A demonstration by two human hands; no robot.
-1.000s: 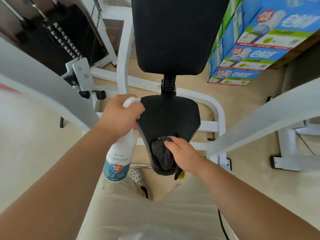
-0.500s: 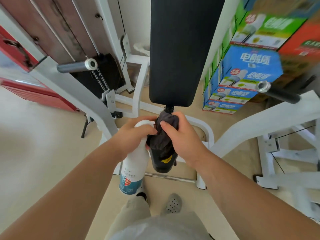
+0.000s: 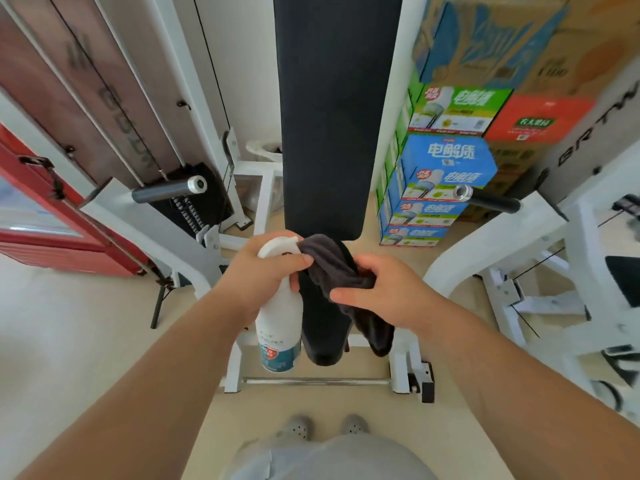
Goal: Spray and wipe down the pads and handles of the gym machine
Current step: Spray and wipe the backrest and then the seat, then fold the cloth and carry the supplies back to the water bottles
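Now right hand (image 3: 384, 292), still pinching the cloth (image 3: 332, 265), has pulled it rightward vs half a sec ago, while left hand (image 3: 263, 271) keeps gripping the spray bottle (image 3: 277, 323).

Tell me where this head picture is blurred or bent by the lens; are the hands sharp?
Head view: left hand, right hand, spray bottle and cloth look fairly sharp; the cardboard boxes at top right and the white frame at far right are smeared; the wide-angle lens bends straight lines outward.
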